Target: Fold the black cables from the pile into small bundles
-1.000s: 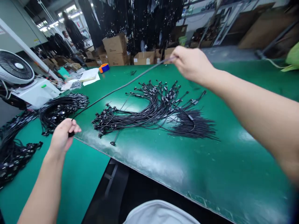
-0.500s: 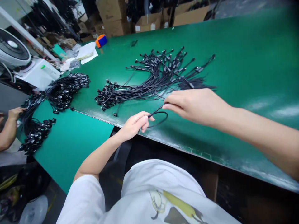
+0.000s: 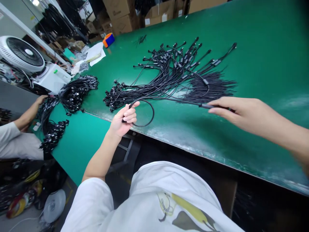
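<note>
A thin black cable [image 3: 154, 112] runs between my two hands, with a loop hanging just right of my left hand. My left hand [image 3: 123, 120] is closed around the cable near the table's front edge. Over the table on the right, my right hand [image 3: 235, 109] pinches the cable at a thicker grey-black sleeve [image 3: 206, 106]; the end beyond it is hidden by my fingers. Behind the stretched cable lies a spread bundle of black cables [image 3: 154, 85] with connectors at both ends. Beside that bundle is a pile of thin black ties or wires [image 3: 210, 87].
The green table [image 3: 260, 58] has an orange-and-blue roll [image 3: 108, 40] and papers [image 3: 96, 53] at the back left. Bent cable bundles [image 3: 77, 91] lie on the left, near a fan [image 3: 24, 53]. A co-worker's hand [image 3: 41, 99] touches cables there. Cardboard boxes [image 3: 159, 13] stand behind.
My right hand has moved right along the cable, away from my left hand, drawing it out straight. The loop now hangs rounder and larger. The view has shifted slightly.
</note>
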The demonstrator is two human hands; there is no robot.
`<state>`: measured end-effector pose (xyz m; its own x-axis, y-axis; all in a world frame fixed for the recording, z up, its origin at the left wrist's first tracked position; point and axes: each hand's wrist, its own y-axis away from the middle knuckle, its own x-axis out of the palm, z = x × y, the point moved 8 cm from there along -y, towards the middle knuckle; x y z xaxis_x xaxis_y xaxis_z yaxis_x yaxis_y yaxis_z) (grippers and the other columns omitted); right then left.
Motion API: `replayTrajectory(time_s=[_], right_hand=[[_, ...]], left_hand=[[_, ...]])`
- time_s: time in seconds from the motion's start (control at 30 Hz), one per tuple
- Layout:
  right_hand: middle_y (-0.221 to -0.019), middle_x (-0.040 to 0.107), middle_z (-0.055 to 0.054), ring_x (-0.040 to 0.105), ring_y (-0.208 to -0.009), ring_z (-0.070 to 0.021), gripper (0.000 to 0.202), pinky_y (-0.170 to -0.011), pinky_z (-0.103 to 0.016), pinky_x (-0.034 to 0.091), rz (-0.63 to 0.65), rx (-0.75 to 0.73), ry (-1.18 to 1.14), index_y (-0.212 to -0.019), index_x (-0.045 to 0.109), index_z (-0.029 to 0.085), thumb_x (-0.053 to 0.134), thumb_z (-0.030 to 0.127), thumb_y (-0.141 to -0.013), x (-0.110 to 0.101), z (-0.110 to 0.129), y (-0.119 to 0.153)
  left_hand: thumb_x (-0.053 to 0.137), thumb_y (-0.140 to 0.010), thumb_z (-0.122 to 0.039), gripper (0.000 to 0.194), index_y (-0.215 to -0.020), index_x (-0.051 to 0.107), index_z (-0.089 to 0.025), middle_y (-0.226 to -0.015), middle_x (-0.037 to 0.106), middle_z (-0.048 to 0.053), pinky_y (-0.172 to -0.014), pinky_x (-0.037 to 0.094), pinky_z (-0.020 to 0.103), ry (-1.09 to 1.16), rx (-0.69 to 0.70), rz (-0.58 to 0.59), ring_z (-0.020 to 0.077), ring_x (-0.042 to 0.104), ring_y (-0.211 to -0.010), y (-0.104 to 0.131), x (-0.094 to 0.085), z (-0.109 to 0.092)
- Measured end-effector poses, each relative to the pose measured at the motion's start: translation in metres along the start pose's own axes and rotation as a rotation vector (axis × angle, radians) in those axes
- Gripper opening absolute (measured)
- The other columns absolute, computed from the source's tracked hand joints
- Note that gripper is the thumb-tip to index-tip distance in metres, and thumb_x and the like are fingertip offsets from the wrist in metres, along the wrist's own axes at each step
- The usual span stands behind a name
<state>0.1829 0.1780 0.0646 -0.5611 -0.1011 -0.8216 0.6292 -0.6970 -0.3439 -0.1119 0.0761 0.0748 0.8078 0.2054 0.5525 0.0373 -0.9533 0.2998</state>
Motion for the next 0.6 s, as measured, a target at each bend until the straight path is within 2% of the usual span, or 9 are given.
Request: replayTrajectory(time_s=[0.1, 0.2, 0.27, 0.33, 0.4, 0.53, 0.6], right_hand=[[-0.102, 0.073, -0.008, 0.067, -0.089, -0.0235, 0.058, -0.072, -0.036, 0.049, -0.046, -0.052, 0.128, -0.115, 0.066, 0.025, 0.029, 0.066, -0.098, 0.001, 0.001, 0.014], [-0.100, 0.069, -0.011, 0.065, -0.084, -0.0226, 0.056, -0.067, -0.035, 0.048, -0.061, -0.108, 0.248, -0.132, 0.056, 0.021, 0.028, 0.059, -0.101, -0.001, 0.010, 0.026], [-0.093, 0.067, -0.010, 0.061, -0.076, -0.0218, 0.053, -0.056, -0.034, 0.043, -0.076, -0.114, 0.354, -0.131, 0.057, 0.021, 0.024, 0.051, -0.103, -0.008, 0.017, 0.032], [-0.090, 0.066, -0.008, 0.059, -0.071, -0.0202, 0.047, -0.047, -0.032, 0.033, -0.108, -0.099, 0.478, -0.125, 0.061, 0.023, 0.023, 0.042, -0.104, -0.017, 0.022, 0.036], [-0.090, 0.067, -0.007, 0.058, -0.069, -0.0185, 0.044, -0.043, -0.031, 0.025, -0.140, -0.085, 0.573, -0.122, 0.063, 0.024, 0.025, 0.037, -0.104, -0.024, 0.027, 0.038], [-0.086, 0.067, -0.004, 0.056, -0.066, -0.0171, 0.041, -0.043, -0.028, 0.022, -0.115, -0.108, 0.653, -0.120, 0.065, 0.023, 0.029, 0.031, -0.104, -0.020, 0.034, 0.034], [-0.085, 0.066, -0.003, 0.056, -0.065, -0.0166, 0.040, -0.042, -0.026, 0.022, -0.104, -0.135, 0.651, -0.119, 0.066, 0.022, 0.030, 0.029, -0.104, -0.017, 0.035, 0.032]], left_hand=[[0.037, -0.104, -0.024, 0.033, -0.097, 0.067, -0.013, -0.055, 0.026, -0.007, -0.040, 0.028, 0.012, 0.010, -0.006, -0.048, 0.0028, 0.023, -0.039, -0.002, -0.001, -0.002], [0.043, -0.103, -0.024, 0.028, -0.090, 0.065, -0.014, -0.056, 0.027, -0.007, -0.041, 0.028, 0.011, 0.014, -0.024, -0.060, 0.0017, 0.026, -0.040, -0.006, 0.000, 0.003], [0.041, -0.104, -0.025, 0.031, -0.089, 0.065, -0.012, -0.055, 0.026, -0.007, -0.041, 0.027, 0.010, 0.043, -0.021, -0.061, 0.0012, 0.027, -0.040, -0.009, -0.001, 0.005], [0.041, -0.104, -0.027, 0.033, -0.089, 0.065, -0.011, -0.054, 0.025, -0.008, -0.041, 0.027, 0.011, 0.057, -0.028, -0.050, 0.0011, 0.026, -0.039, -0.011, -0.002, 0.008], [0.045, -0.102, -0.028, 0.030, -0.090, 0.066, -0.010, -0.054, 0.025, -0.008, -0.041, 0.028, 0.011, 0.028, -0.064, -0.016, 0.0015, 0.027, -0.040, -0.012, 0.000, 0.012], [0.049, -0.100, -0.024, 0.026, -0.093, 0.067, -0.006, -0.054, 0.030, -0.008, -0.043, 0.031, 0.012, -0.001, -0.083, 0.081, 0.0018, 0.033, -0.041, -0.011, 0.011, 0.017], [0.046, -0.101, -0.021, 0.027, -0.094, 0.067, -0.005, -0.054, 0.031, -0.008, -0.042, 0.031, 0.011, 0.043, -0.049, 0.079, 0.0013, 0.034, -0.041, -0.011, 0.015, 0.013]])
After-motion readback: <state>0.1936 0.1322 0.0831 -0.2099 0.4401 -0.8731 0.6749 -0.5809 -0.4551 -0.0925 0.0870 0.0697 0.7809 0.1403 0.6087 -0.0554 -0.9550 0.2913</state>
